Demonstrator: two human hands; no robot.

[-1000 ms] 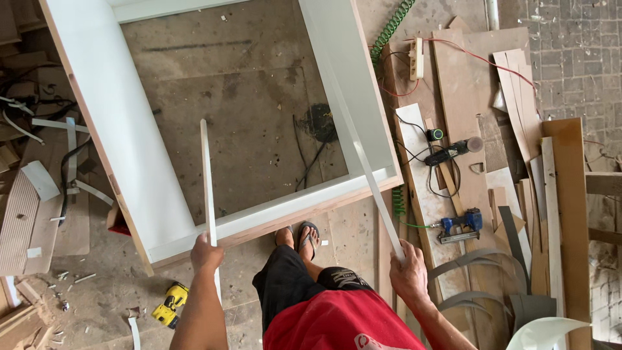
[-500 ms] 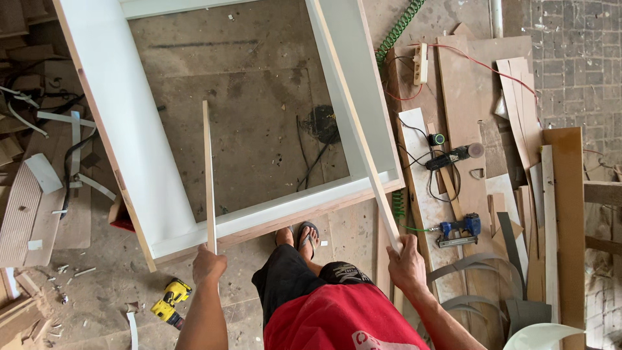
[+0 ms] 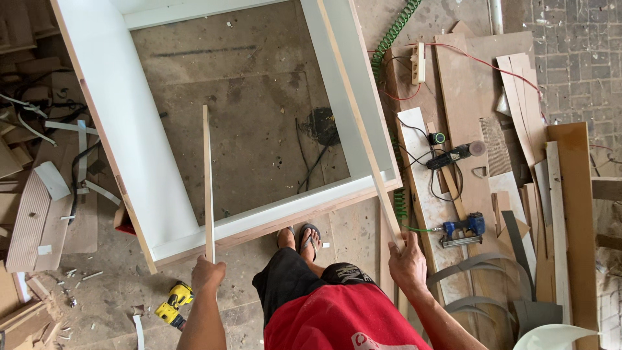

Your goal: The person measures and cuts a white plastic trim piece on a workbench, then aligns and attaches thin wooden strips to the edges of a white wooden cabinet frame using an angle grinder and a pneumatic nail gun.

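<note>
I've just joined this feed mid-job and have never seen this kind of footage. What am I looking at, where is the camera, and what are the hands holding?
There is no machine here: a person works with two bare hands, and the single camera sits on their head, looking straight down. You see their red shirt, dark shorts and a sandalled foot at the bottom.

The left hand grips a short thin wooden strip, held upright. The right hand grips a much longer strip that slants up along the frame's right side.

Below them, on the dusty floor, stands a big open white cabinet frame with a raw wood edge. Around it lie a yellow drill, a blue nail gun, a green coiled hose, cables and wood offcuts.
</note>
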